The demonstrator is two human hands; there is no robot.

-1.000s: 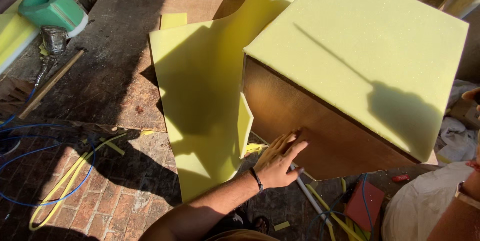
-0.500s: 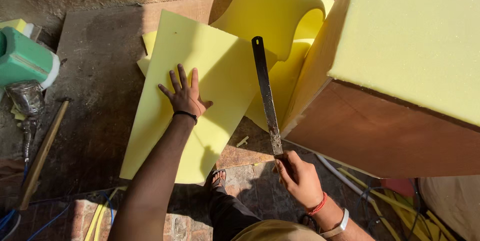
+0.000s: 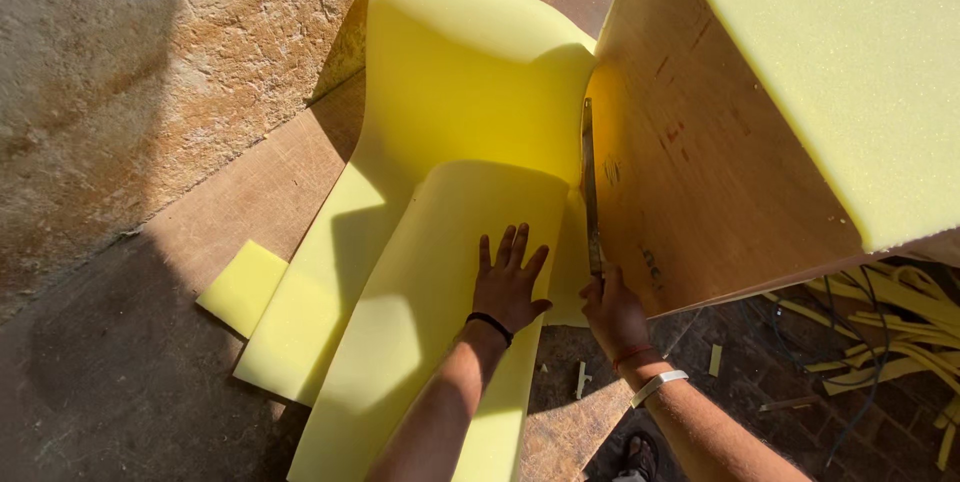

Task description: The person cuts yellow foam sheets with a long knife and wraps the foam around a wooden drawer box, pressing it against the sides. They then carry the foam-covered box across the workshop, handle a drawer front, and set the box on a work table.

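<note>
The thin yellow foam sheet (image 3: 450, 272) lies spread over the flat brown board floor (image 3: 260, 192), its far end curling up where it meets the side of the large plywood box (image 3: 700, 172), which carries a thick pale-yellow foam slab (image 3: 840, 72) on top. The left hand (image 3: 508, 285) rests on the sheet with fingers spread and the palm pressed flat, a dark band at its wrist, just beside the box. The right hand (image 3: 612, 314) is closed around the handle end of a long narrow metal blade (image 3: 589, 182), which stands along the seam between foam and plywood, edge against the box wall. The foam looks light, soft and springy: it bends into a loose curve under its own weight and would likely slide or buckle if pushed from an edge, so a flat, wide press close to the blade seems the sound way to steady it rather than a pinch, which would crush and pull it out of line. It also looks easily torn or nicked near a cut edge. The blade appears stiff, thin and probably sharp, best taken only by its handle end. A second foam sheet lies under the first, and a small square yellow foam offcut (image 3: 243, 287) sits apart on the floor to the left; thin yellow foam strips (image 3: 900, 312) and dark cables lie on the brick paving at the right.
</note>
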